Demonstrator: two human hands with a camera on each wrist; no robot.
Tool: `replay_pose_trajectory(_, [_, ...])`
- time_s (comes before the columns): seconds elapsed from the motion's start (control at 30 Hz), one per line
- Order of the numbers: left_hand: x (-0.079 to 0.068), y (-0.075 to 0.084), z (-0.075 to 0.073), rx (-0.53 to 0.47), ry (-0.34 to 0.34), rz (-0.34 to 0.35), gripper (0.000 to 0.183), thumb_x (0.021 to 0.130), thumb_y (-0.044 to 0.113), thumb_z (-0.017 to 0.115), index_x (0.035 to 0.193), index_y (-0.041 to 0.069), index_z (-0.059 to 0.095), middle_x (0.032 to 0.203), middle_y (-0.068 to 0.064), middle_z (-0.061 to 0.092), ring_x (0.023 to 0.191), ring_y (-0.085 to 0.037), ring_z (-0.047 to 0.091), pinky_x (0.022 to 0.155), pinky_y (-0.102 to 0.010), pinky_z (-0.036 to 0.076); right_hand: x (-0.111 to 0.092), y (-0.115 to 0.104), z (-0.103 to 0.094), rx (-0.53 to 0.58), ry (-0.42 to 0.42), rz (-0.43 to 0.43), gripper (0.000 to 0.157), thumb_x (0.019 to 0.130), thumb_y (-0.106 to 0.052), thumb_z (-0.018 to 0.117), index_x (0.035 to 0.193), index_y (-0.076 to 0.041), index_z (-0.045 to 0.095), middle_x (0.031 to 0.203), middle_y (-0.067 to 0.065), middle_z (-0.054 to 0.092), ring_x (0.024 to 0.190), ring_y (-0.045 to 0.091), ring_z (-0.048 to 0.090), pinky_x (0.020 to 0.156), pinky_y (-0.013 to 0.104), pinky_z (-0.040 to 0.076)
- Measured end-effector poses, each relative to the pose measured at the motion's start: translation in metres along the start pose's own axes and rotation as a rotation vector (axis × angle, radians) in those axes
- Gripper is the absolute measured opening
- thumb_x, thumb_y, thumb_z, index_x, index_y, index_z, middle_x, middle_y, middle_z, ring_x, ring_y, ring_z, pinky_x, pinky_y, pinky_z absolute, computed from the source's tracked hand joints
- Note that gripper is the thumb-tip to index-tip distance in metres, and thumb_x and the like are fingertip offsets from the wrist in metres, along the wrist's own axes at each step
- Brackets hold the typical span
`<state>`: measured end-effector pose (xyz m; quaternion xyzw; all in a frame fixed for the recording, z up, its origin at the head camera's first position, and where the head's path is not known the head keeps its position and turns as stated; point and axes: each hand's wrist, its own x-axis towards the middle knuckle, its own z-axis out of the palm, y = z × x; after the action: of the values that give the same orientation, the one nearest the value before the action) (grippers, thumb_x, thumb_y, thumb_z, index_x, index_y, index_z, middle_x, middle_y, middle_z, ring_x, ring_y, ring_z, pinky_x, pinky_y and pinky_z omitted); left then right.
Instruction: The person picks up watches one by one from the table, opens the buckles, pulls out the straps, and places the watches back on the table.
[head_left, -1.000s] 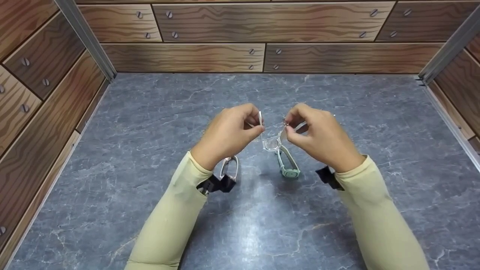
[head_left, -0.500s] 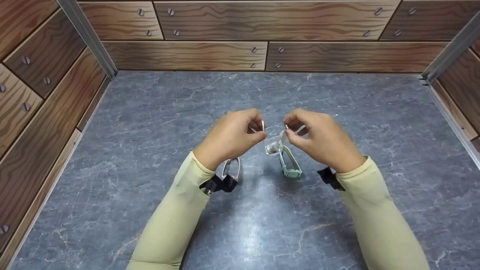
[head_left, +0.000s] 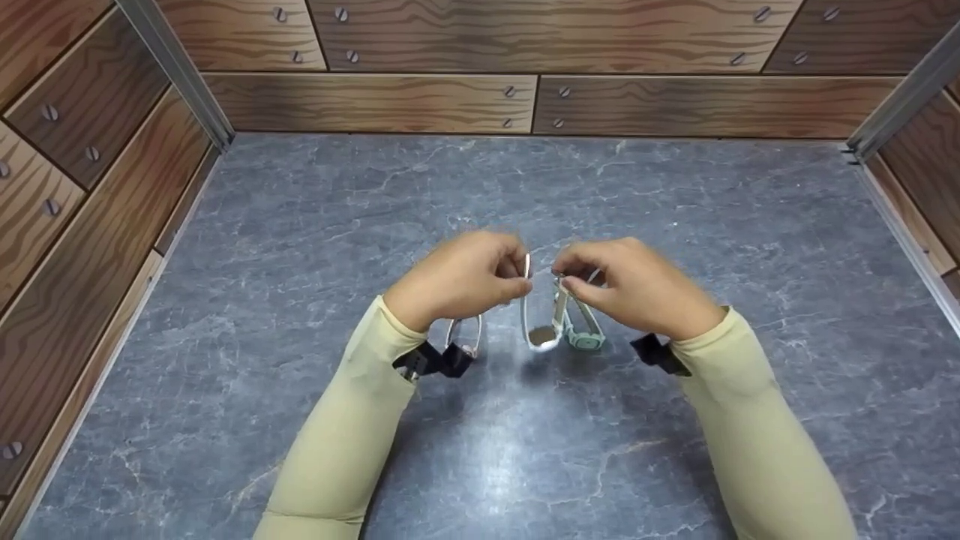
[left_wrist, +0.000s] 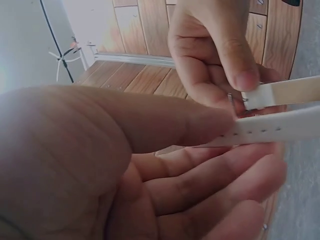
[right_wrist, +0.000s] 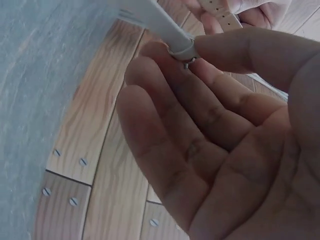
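A white wristwatch point(head_left: 543, 345) hangs in a U between both hands, case at the bottom. My left hand point(head_left: 466, 274) pinches the strap end with holes point(left_wrist: 272, 128) between thumb and fingers. On the other side, my right hand point(head_left: 637, 281) pinches the buckle end, where a small metal buckle point(right_wrist: 189, 63) and a strap loop point(right_wrist: 184, 51) show at the fingertips. The two strap ends are close but apart. Beside it on the table, a closed green wristwatch point(head_left: 586, 341) stands partly behind the white strap. Whether the white case touches the table, I cannot tell.
Another closed, pale-strapped watch point(head_left: 472, 330) stands near my left wrist, partly hidden by the black wrist camera mount point(head_left: 454, 361). The grey marbled table point(head_left: 495, 450) is bordered by wood-patterned walls point(head_left: 420, 105) with metal corner posts point(head_left: 176, 71).
Both hands have come nearer to me, the right one also shifting slightly left. The white watch has turned, its case now hanging lower beside the green watch and its strap ends closer together.
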<state>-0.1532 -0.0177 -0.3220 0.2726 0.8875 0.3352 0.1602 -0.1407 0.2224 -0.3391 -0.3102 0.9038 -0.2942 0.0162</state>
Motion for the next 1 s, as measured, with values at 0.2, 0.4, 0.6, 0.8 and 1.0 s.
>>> replay_pose_trajectory(0.2, [0.011, -0.013, 0.001, 0.091, -0.143, -0.053, 0.015, 0.096, 0.013, 0.063, 0.106, 0.009, 0.072, 0.087, 0.001, 0.072, 0.071, -0.013, 0.063, 0.066, -0.031, 0.050, 0.016, 0.003, 0.010, -0.005, -0.131, -0.024, 0.015, 0.099, -0.007, 0.066, 0.110, -0.006, 0.076, 0.098, 0.006, 0.077, 0.084, 0.015, 0.069, 0.079, 0.039, 0.058])
replay_pose_trajectory(0.4, [0.020, -0.029, 0.024, 0.180, -0.203, -0.073, 0.016, 0.090, 0.007, 0.062, 0.099, 0.006, 0.076, 0.089, -0.004, 0.072, 0.077, -0.017, 0.059, 0.073, -0.034, 0.052, 0.020, 0.011, 0.023, -0.060, -0.212, 0.014, 0.014, 0.098, -0.007, 0.065, 0.106, -0.005, 0.076, 0.096, 0.006, 0.075, 0.083, 0.019, 0.067, 0.079, 0.044, 0.057])
replay_pose_trajectory(0.6, [0.036, -0.032, 0.041, 0.244, -0.125, -0.119, 0.013, 0.088, 0.010, 0.064, 0.097, 0.012, 0.074, 0.091, -0.003, 0.068, 0.079, -0.019, 0.056, 0.070, -0.035, 0.049, 0.030, 0.021, 0.027, -0.130, -0.350, 0.058, 0.013, 0.094, -0.006, 0.063, 0.099, -0.004, 0.075, 0.090, 0.005, 0.073, 0.080, 0.020, 0.065, 0.078, 0.045, 0.057])
replay_pose_trajectory(0.8, [0.055, -0.035, 0.047, 0.285, -0.060, -0.157, 0.027, 0.086, 0.010, 0.068, 0.066, 0.018, 0.051, 0.070, 0.001, 0.051, 0.069, -0.019, 0.049, 0.058, -0.032, 0.039, 0.052, 0.029, 0.026, -0.133, -0.438, 0.132, 0.012, 0.092, -0.006, 0.062, 0.091, -0.003, 0.073, 0.081, 0.004, 0.068, 0.071, 0.018, 0.060, 0.070, 0.040, 0.054])
replay_pose_trajectory(1.0, [0.063, -0.039, 0.051, 0.249, -0.007, -0.193, 0.020, 0.086, 0.013, 0.069, 0.070, 0.017, 0.056, 0.072, 0.002, 0.055, 0.067, -0.019, 0.051, 0.059, -0.032, 0.044, 0.065, 0.034, 0.031, -0.164, -0.399, 0.164, 0.012, 0.092, -0.008, 0.062, 0.085, -0.004, 0.071, 0.074, 0.004, 0.064, 0.068, 0.020, 0.057, 0.068, 0.040, 0.051])
